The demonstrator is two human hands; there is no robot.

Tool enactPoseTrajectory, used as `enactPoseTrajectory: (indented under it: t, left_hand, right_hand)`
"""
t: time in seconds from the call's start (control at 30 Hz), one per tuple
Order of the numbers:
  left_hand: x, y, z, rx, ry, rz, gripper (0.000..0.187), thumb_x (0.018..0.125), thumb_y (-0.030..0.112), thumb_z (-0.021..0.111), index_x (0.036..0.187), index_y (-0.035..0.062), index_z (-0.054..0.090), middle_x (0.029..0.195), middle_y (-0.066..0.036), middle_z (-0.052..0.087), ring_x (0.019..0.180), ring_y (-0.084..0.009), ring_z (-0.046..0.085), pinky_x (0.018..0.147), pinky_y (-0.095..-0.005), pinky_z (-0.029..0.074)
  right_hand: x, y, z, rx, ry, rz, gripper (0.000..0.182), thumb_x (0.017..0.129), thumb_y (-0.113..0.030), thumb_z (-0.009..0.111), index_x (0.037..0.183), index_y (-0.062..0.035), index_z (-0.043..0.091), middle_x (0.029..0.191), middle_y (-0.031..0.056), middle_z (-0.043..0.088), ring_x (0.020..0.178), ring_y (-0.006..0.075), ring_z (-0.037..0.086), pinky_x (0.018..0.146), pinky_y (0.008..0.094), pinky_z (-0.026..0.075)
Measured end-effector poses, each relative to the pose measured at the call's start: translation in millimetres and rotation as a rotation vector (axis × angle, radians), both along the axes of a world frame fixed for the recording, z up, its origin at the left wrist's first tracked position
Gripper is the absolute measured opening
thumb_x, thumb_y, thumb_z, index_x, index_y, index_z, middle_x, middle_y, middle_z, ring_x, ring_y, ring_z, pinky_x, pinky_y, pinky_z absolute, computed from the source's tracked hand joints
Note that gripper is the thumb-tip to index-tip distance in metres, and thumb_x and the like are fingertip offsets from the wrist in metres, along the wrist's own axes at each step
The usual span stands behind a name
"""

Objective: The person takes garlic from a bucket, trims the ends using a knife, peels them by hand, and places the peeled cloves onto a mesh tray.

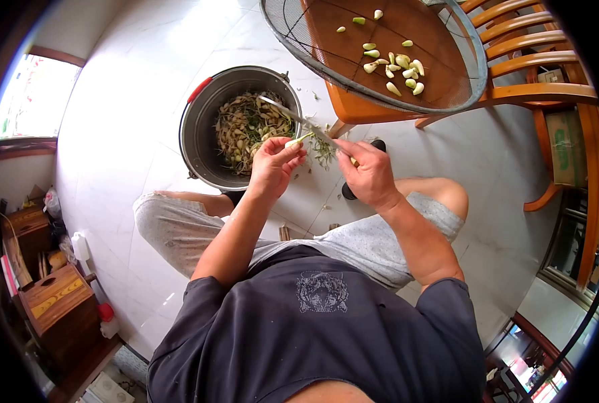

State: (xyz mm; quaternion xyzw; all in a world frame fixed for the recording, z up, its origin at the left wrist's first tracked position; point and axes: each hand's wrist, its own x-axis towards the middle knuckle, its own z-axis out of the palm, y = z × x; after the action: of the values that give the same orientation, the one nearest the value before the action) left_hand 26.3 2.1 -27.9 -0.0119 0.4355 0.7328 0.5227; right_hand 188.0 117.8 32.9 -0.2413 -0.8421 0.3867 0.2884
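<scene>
Pale tiles (145,101) spread under the bucket (187,127). The left hand (274,166) pinches a bulb (291,143) in its fingertips, the stem (305,137) near the knife (287,111) that the right hand (372,172) grips. Cutting well likely means keeping the stem steady, left fingertips clear of the knife.

One knife (304,122), one bucket (200,138), one held bulb (291,143), and one sieve (479,57) bearing over a dozen bulbs (403,61).

Small tapered bulb (292,144) shows white and green, round metal bucket (199,138) grey with red handle grip (199,89), short-sleeved shirt (299,342) charcoal with pale print (322,292), cloth shorts (178,228) speckled light grey.
</scene>
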Motion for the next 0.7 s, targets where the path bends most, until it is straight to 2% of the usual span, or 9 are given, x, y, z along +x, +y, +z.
enactPoseTrajectory:
  t: [0.27,0.37,0.47,0.57,0.67,0.7]
  left_hand:
    - [9.1,1.9,1.1,0.03,0.038,-0.017,0.017,0.08,-0.002,0.065,0.088,0.0038,0.05,0.084,-0.01,0.064,0.076,-0.0204,0.064,0.068,-0.0309,0.052]
    - [11.1,2.8,4.0,0.046,0.039,-0.011,0.018,0.08,-0.004,0.065,0.087,0.004,0.05,0.084,-0.01,0.064,0.076,-0.0196,0.064,0.068,-0.031,0.052]
    - [11.2,3.1,4.3,0.03,0.059,-0.012,0.018,0.08,-0.004,0.064,0.087,0.0037,0.05,0.084,-0.01,0.064,0.075,-0.0192,0.064,0.068,-0.0309,0.052]
    - [11.0,2.4,7.9,0.044,0.093,-0.013,0.017,0.08,-0.004,0.064,0.087,0.0032,0.05,0.084,-0.011,0.065,0.075,-0.0189,0.064,0.068,-0.0309,0.051]
    - [8.1,-1.0,13.7,0.072,0.11,-0.036,0.017,0.081,-0.003,0.065,0.088,0.0027,0.051,0.086,-0.012,0.065,0.076,-0.019,0.064,0.067,-0.0309,0.051]
    - [6.5,-2.1,17.6,0.078,0.107,-0.064,0.016,0.082,0.0,0.065,0.09,0.0032,0.052,0.087,-0.012,0.064,0.075,-0.0183,0.063,0.068,-0.0304,0.051]
  right_hand:
    - [-2.0,-3.6,-7.9,0.191,-0.06,0.091,0.008,0.076,-0.008,0.061,0.083,-0.0054,0.065,0.07,0.0114,0.058,0.067,0.0302,0.057,0.058,0.0382,0.047]
    - [0.6,-8.1,-10.3,0.087,-0.134,0.036,0.013,0.077,-0.009,0.061,0.089,-0.0082,0.065,0.07,0.0103,0.057,0.065,0.0296,0.058,0.058,0.0383,0.048]
    - [0.6,-8.3,-8.9,0.139,-0.168,0.046,0.018,0.076,-0.009,0.062,0.093,-0.0104,0.066,0.07,0.0092,0.057,0.064,0.0288,0.059,0.058,0.0372,0.049]
    - [1.4,-8.8,-6.3,0.101,-0.195,0.067,0.018,0.078,-0.011,0.059,0.094,-0.0096,0.066,0.076,0.0119,0.061,0.069,0.0308,0.061,0.062,0.0387,0.05]
    - [13.4,1.7,-30.1,0.041,-0.444,-0.019,0.019,0.079,-0.013,0.053,0.091,-0.0068,0.066,0.082,0.0167,0.063,0.075,0.0346,0.061,0.068,0.0423,0.05]
    - [18.1,9.6,-27.5,-0.002,-0.618,-0.014,0.018,0.079,-0.014,0.051,0.087,-0.0052,0.065,0.083,0.0188,0.063,0.078,0.0364,0.061,0.07,0.0441,0.049]
